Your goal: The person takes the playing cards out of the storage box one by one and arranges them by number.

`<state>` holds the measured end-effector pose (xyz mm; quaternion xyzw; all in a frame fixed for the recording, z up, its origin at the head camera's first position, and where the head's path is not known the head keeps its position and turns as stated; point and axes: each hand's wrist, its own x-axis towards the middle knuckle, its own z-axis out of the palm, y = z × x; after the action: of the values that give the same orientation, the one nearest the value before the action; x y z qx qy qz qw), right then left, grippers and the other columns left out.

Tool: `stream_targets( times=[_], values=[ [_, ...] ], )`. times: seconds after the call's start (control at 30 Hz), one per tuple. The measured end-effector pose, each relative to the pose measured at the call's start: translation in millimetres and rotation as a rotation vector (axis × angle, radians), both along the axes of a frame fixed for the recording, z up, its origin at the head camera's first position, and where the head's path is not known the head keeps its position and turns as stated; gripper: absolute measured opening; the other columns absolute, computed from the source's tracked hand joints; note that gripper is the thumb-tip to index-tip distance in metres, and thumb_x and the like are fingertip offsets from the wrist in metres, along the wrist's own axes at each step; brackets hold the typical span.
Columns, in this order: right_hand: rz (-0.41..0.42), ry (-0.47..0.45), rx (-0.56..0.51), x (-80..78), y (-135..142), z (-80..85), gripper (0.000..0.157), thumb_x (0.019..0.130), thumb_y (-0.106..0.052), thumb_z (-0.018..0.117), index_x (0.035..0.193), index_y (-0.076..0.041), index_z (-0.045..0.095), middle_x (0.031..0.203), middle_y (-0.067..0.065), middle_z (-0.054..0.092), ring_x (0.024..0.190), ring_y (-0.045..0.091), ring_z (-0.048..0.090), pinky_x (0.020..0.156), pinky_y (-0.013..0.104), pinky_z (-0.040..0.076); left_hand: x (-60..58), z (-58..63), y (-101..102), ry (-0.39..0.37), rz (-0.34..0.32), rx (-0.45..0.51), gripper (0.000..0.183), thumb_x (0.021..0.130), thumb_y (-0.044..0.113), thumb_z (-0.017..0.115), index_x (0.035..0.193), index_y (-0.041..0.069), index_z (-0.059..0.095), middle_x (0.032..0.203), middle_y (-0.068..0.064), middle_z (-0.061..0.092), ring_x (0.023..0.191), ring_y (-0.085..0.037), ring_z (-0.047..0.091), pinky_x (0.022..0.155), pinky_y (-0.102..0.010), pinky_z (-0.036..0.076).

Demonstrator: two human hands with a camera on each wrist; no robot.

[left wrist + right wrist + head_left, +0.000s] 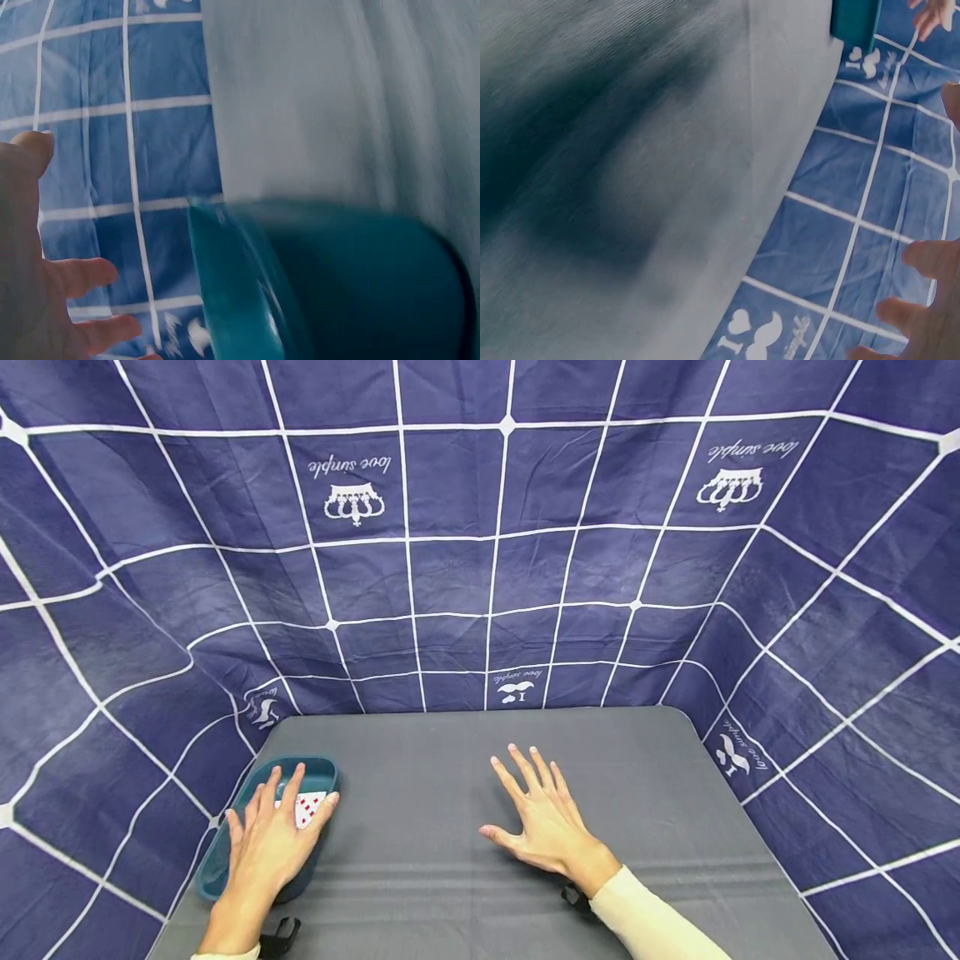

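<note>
As left hand (270, 847) and right hand (547, 828) spread fingers (523, 767), bin (320, 769) on grey table (420, 802), blue cloth walls (453, 572)

The bin (360, 285) looks glossy plastic, the backdrop (450, 577) creased cloth.

2 hands (272, 845) (546, 825), 1 bin (216, 865), 1 tbl (412, 802), 1 card (307, 810) vis., poss. more.

Teal bin (215, 864), red-diamond white card (308, 808)
</note>
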<state>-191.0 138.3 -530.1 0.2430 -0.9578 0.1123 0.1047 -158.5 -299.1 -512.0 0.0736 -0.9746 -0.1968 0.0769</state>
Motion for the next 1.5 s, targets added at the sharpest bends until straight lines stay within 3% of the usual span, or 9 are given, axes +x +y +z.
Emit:
stream_targets(
  times=[0.3,0.5,0.83,1.1,1.5],
  values=[
    [0.067,0.0,0.013,-4.4,-28.5,4.5,0.104,0.106,-0.083,0.063,0.188,-0.033,0.025,0.195,0.01,0.029,0.179,0.046,0.03,0.139,0.076,0.036,10.2,-15.6,-60.7,-0.159,0.139,0.032,0.11,0.112,0.083,0.047,0.184,0.005,0.021,0.188,-0.04,0.009,0.166,-0.074,0.015,0.128,-0.1,0.003],
    [0.125,0.017,0.03,-8.0,-49.2,7.2,0.102,0.108,-0.081,0.062,0.189,-0.033,0.022,0.195,0.006,0.028,0.178,0.041,0.035,0.14,0.071,0.038,12.3,-29.3,-74.8,-0.198,0.178,0.052,0.114,0.113,0.081,0.047,0.183,-0.004,0.017,0.188,-0.038,0.013,0.161,-0.076,0.024,0.121,-0.096,0.032],
    [0.241,0.049,0.073,-6.0,-91.0,4.4,0.095,0.111,-0.079,0.056,0.188,-0.033,0.024,0.192,0.006,0.034,0.172,0.035,0.046,0.137,0.064,0.046,19.5,-33.6,-71.6,-0.116,0.149,0.003,0.11,0.115,0.072,0.056,0.175,-0.015,0.026,0.18,-0.042,0.027,0.152,-0.076,0.037,0.12,-0.092,0.038],
    [0.334,0.047,0.141,-4.6,-120.7,-1.5,0.092,0.112,-0.064,0.071,0.187,-0.031,0.028,0.191,0.006,0.034,0.165,0.032,0.054,0.136,0.06,0.049,20.1,-32.6,-59.3,-0.046,0.075,-0.026,0.107,0.112,0.065,0.069,0.173,-0.016,0.034,0.176,-0.037,0.037,0.147,-0.076,0.045,0.114,-0.091,0.046],
    [0.412,0.082,0.163,-1.1,-142.4,-15.3,0.079,0.115,-0.053,0.072,0.182,-0.028,0.041,0.187,0.01,0.041,0.155,0.028,0.063,0.13,0.05,0.056,11.9,-40.4,-34.1,-0.06,-0.047,-0.004,0.107,0.112,0.058,0.073,0.176,-0.016,0.03,0.182,-0.037,0.03,0.149,-0.073,0.051,0.11,-0.086,0.052]
  ],
)
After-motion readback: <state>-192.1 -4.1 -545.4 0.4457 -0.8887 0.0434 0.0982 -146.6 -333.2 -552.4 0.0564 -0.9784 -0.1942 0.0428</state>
